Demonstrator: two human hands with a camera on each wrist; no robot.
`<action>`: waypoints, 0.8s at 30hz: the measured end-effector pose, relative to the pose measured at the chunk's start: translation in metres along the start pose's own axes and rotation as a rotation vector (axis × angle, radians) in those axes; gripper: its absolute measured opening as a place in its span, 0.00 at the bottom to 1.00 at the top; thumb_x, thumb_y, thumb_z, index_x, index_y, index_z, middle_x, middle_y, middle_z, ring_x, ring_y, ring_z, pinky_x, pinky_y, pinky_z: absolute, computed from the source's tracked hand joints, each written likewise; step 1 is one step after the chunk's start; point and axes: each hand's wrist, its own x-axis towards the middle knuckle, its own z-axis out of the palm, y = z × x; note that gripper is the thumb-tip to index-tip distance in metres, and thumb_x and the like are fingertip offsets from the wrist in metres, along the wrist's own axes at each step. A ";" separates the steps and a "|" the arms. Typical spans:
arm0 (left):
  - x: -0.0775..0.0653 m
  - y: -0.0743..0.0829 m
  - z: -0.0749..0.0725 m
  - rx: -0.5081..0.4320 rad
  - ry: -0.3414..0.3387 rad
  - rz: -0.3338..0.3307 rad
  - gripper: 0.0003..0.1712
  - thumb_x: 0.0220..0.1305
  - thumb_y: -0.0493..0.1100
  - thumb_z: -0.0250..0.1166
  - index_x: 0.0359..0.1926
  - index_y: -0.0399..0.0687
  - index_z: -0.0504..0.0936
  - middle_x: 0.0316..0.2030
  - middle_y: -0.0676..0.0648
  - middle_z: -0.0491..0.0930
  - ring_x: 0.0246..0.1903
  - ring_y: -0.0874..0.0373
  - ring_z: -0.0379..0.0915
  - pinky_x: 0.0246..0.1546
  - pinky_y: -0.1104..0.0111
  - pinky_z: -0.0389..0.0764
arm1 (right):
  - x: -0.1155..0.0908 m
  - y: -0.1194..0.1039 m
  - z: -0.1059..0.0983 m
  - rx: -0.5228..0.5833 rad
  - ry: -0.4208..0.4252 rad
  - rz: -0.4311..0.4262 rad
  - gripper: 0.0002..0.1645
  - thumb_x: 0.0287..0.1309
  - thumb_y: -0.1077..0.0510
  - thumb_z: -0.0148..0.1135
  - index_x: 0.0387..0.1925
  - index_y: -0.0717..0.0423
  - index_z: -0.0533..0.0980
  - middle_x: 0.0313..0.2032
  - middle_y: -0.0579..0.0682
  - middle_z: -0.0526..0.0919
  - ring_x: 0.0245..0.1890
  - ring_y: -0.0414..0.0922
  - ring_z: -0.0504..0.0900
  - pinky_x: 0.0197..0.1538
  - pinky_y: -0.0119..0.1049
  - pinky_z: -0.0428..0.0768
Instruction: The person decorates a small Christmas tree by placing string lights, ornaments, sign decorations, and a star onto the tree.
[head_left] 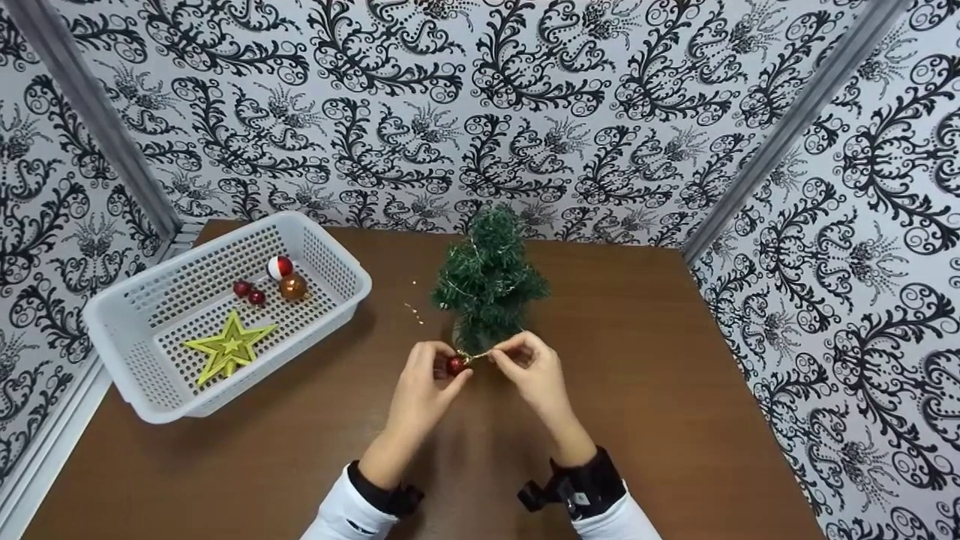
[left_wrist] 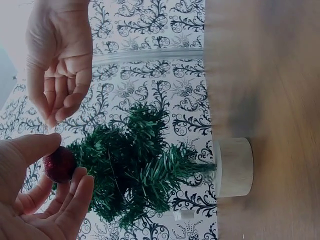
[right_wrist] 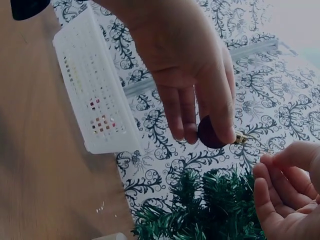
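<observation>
Between the thumb and fingers of my left hand (head_left: pixel 421 386) is a small red glittery bauble (head_left: pixel 456 364) with a gold cap (right_wrist: pixel 241 138). My right hand (head_left: pixel 541 375) pinches the end of the bauble's thin gold loop (head_left: pixel 480 355), which is drawn out to the right. Just beyond both hands stands a small green artificial Christmas tree (head_left: pixel 491 277). Its round pale wooden base (left_wrist: pixel 235 167) shows in the left wrist view. A thin string winds over the branches. In the right wrist view, the dark red bauble (right_wrist: pixel 210 134) sits in the left hand's fingers.
A white perforated plastic basket (head_left: pixel 341 307) stands on the left of the brown table (head_left: pixel 660 420). It holds a yellow star (head_left: pixel 231 346), small red baubles (head_left: pixel 256 297), an orange bauble (head_left: pixel 293 286) and a red-and-white one (head_left: pixel 280 267). Gold bits (head_left: pixel 415 312) lie left of the tree. Patterned walls enclose the table.
</observation>
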 end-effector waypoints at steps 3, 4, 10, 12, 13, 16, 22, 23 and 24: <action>-0.001 0.002 0.000 0.045 0.017 0.020 0.19 0.48 0.43 0.69 0.38 0.43 0.70 0.34 0.48 0.68 0.31 0.62 0.72 0.30 0.73 0.78 | 0.000 -0.001 0.000 0.008 0.016 0.020 0.06 0.48 0.70 0.61 0.28 0.71 0.72 0.30 0.65 0.80 0.28 0.41 0.80 0.33 0.29 0.78; -0.001 0.002 -0.001 0.060 0.022 0.025 0.19 0.48 0.43 0.69 0.38 0.44 0.70 0.35 0.49 0.68 0.31 0.62 0.71 0.31 0.74 0.78 | 0.000 0.000 -0.001 0.017 0.015 0.022 0.06 0.48 0.71 0.61 0.28 0.72 0.72 0.30 0.66 0.79 0.27 0.40 0.80 0.33 0.29 0.78; 0.000 0.002 -0.001 0.073 0.047 0.031 0.20 0.47 0.43 0.70 0.39 0.44 0.70 0.35 0.49 0.69 0.31 0.63 0.71 0.30 0.74 0.78 | 0.005 0.015 -0.004 -0.018 0.002 0.022 0.06 0.47 0.71 0.61 0.28 0.70 0.73 0.28 0.64 0.80 0.26 0.42 0.79 0.31 0.29 0.77; 0.000 0.001 0.000 0.066 0.048 0.033 0.21 0.47 0.43 0.70 0.40 0.44 0.70 0.36 0.48 0.69 0.30 0.62 0.70 0.30 0.73 0.78 | 0.007 0.021 -0.006 -0.083 0.004 0.004 0.05 0.47 0.69 0.62 0.28 0.66 0.74 0.28 0.58 0.80 0.28 0.40 0.79 0.32 0.28 0.77; 0.000 0.001 0.002 0.063 0.045 0.030 0.21 0.47 0.43 0.70 0.40 0.44 0.70 0.36 0.48 0.69 0.30 0.62 0.69 0.30 0.72 0.78 | 0.008 0.025 -0.007 -0.121 0.006 -0.012 0.05 0.47 0.68 0.62 0.29 0.64 0.75 0.28 0.56 0.81 0.28 0.39 0.78 0.33 0.28 0.77; -0.001 0.000 0.006 0.049 0.021 0.028 0.20 0.48 0.42 0.69 0.41 0.44 0.71 0.37 0.48 0.68 0.30 0.62 0.69 0.30 0.71 0.78 | 0.010 0.025 -0.008 -0.243 0.012 -0.079 0.04 0.49 0.64 0.62 0.29 0.58 0.75 0.28 0.49 0.80 0.29 0.37 0.77 0.33 0.28 0.77; -0.004 0.000 0.013 0.062 -0.075 -0.021 0.20 0.49 0.44 0.68 0.39 0.44 0.69 0.34 0.48 0.67 0.30 0.57 0.70 0.29 0.73 0.75 | 0.012 0.021 -0.008 -0.430 -0.026 -0.212 0.02 0.50 0.60 0.61 0.29 0.52 0.76 0.27 0.41 0.79 0.26 0.35 0.76 0.30 0.29 0.76; -0.004 0.000 0.014 0.063 -0.092 -0.031 0.20 0.49 0.44 0.68 0.39 0.44 0.68 0.34 0.48 0.67 0.30 0.57 0.70 0.29 0.72 0.75 | 0.013 0.020 -0.008 -0.458 -0.035 -0.231 0.02 0.50 0.61 0.61 0.29 0.52 0.76 0.27 0.41 0.79 0.26 0.35 0.76 0.29 0.29 0.75; -0.004 -0.001 0.014 0.062 -0.107 -0.038 0.20 0.49 0.45 0.68 0.39 0.44 0.68 0.34 0.48 0.67 0.30 0.57 0.70 0.29 0.72 0.75 | 0.013 0.019 -0.008 -0.481 -0.044 -0.245 0.02 0.50 0.61 0.61 0.29 0.52 0.76 0.26 0.41 0.79 0.26 0.35 0.76 0.29 0.28 0.75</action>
